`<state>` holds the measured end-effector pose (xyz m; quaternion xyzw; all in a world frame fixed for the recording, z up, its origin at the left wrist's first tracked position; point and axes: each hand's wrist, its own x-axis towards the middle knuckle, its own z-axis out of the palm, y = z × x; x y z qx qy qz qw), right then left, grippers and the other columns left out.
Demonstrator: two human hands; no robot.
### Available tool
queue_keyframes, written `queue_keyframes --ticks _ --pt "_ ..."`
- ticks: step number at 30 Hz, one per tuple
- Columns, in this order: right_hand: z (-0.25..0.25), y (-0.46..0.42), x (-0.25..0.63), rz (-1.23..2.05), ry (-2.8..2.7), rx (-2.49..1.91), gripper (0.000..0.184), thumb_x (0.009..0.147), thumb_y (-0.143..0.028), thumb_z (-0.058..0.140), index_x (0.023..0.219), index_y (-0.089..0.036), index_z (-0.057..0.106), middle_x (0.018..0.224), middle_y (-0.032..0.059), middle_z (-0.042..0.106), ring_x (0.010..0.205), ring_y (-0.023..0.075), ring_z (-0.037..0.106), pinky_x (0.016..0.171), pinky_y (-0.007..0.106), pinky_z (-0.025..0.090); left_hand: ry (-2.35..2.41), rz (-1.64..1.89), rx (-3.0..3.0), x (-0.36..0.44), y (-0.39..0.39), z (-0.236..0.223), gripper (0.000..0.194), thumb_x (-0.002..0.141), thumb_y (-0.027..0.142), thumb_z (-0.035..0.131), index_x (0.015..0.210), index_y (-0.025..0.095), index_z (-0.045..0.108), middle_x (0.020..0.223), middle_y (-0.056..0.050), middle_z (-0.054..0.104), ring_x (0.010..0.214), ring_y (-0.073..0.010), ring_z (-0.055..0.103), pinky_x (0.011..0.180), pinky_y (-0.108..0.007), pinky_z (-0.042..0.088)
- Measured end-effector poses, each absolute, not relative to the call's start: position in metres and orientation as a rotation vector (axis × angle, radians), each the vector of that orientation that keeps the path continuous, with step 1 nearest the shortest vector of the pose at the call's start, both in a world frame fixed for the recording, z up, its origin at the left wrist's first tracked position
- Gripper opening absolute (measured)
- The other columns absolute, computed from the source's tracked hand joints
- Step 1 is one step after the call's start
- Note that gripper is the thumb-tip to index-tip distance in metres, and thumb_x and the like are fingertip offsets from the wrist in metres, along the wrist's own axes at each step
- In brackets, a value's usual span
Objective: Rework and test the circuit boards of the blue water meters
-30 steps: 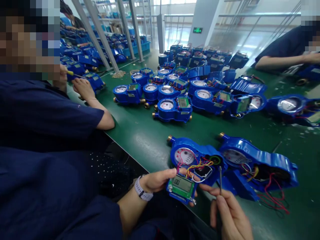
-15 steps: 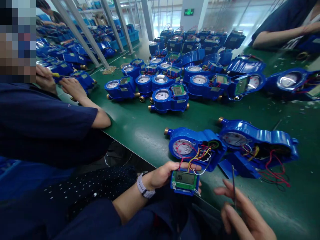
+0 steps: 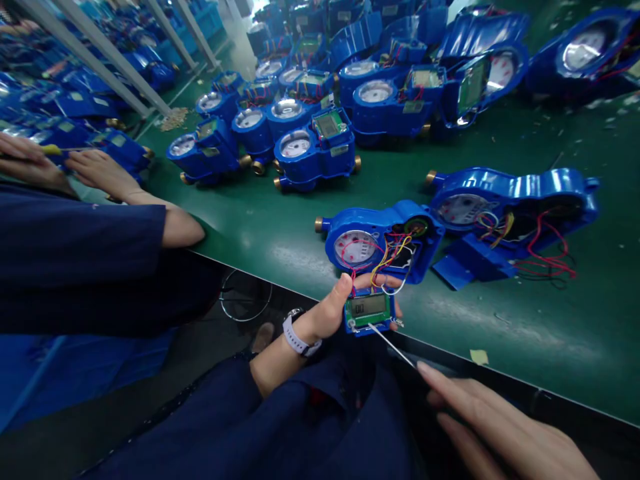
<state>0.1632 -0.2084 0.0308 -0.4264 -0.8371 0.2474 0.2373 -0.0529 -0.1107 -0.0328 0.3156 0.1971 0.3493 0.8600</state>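
My left hand is closed around a display module, a green circuit board with a small LCD in a blue frame. Red, yellow and white wires run from it into an opened blue water meter lying just behind. In my right hand, at lower right, is a thin metal rod like a screwdriver shaft; any handle is hidden in the fingers. Its tip meets the lower edge of the display module, though I cannot tell whether it presses there.
Another opened water meter with loose wires lies right of the first, beside a blue cover. Several assembled meters stand farther back on the green table. At left, a co-worker's hands work with a yellow-handled tool.
My right hand has brought the metal rod from upright beside the module to its lower edge. The view has tipped downward, and the display module stays in my left hand.
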Motion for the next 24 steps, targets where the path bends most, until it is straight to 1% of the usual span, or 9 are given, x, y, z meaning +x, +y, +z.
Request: queue_keyframes --ticks 3,6,10,14,17,20,24 --pt "0.027 -0.211 0.163 0.594 -2.353 -1.154 0.047 0.097 -0.015 0.032 0.144 -0.020 0.040 0.098 0.0058 0.066 0.073 0.0096 0.068 0.060 0.010 0.052 0.457 0.792 0.669 -0.050 -0.116 -0.036 0.082 0.076 0.079 0.043 0.123 0.013 0.058 0.092 -0.013 0.070 0.076 -0.0235 0.068 0.078 -0.037 0.053" --pt "0.027 -0.214 0.162 0.572 -2.371 -1.183 0.053 0.094 -0.009 0.030 0.145 -0.022 0.039 0.098 0.0052 0.066 0.067 0.0096 0.067 0.054 0.011 0.052 0.487 0.805 0.707 -0.049 -0.119 -0.040 0.088 0.076 0.081 0.038 0.125 0.011 0.057 0.095 -0.015 0.070 0.078 -0.0247 0.068 0.078 -0.037 0.053" --pt "0.033 -0.217 0.156 0.671 -2.378 -1.268 0.060 0.090 -0.005 0.031 0.146 -0.025 0.037 0.100 0.0050 0.067 0.064 0.0117 0.067 0.056 0.016 0.054 0.490 0.810 0.775 -0.048 -0.121 -0.044 0.092 0.078 0.082 0.030 0.132 0.010 0.052 0.099 -0.016 0.069 0.081 -0.0254 0.067 0.079 -0.039 0.053" --pt "0.038 -0.216 0.155 0.766 -2.408 -1.295 0.063 0.086 -0.005 0.036 0.146 -0.025 0.038 0.105 0.0064 0.067 0.064 0.0134 0.067 0.059 0.019 0.056 0.472 0.801 0.848 -0.049 -0.119 -0.046 0.088 0.082 0.079 0.025 0.135 0.012 0.047 0.101 -0.016 0.067 0.084 -0.0246 0.066 0.082 -0.040 0.052" --pt "0.037 -0.216 0.156 0.759 -2.441 -1.278 0.064 0.086 -0.004 0.036 0.147 -0.023 0.036 0.107 0.0068 0.067 0.065 0.0135 0.067 0.059 0.019 0.056 0.475 0.778 0.880 -0.049 -0.117 -0.045 0.083 0.084 0.077 0.025 0.132 0.015 0.050 0.101 -0.013 0.066 0.086 -0.0237 0.065 0.085 -0.040 0.051" --pt "0.035 -0.215 0.157 0.736 -2.467 -1.281 0.065 0.086 -0.004 0.034 0.148 -0.022 0.034 0.106 0.0068 0.066 0.065 0.0128 0.067 0.059 0.018 0.056 0.490 0.763 0.910 -0.049 -0.115 -0.043 0.081 0.081 0.080 0.027 0.126 0.017 0.052 0.098 -0.011 0.065 0.085 -0.0233 0.064 0.084 -0.040 0.051" --pt "0.036 -0.215 0.157 0.701 -2.475 -1.298 0.064 0.086 -0.004 0.034 0.147 -0.022 0.036 0.103 0.0064 0.066 0.060 0.0114 0.065 0.058 0.016 0.055 0.476 0.764 0.968 -0.048 -0.114 -0.042 0.081 0.080 0.081 0.025 0.124 0.016 0.049 0.099 -0.012 0.062 0.084 -0.0231 0.063 0.081 -0.039 0.051"
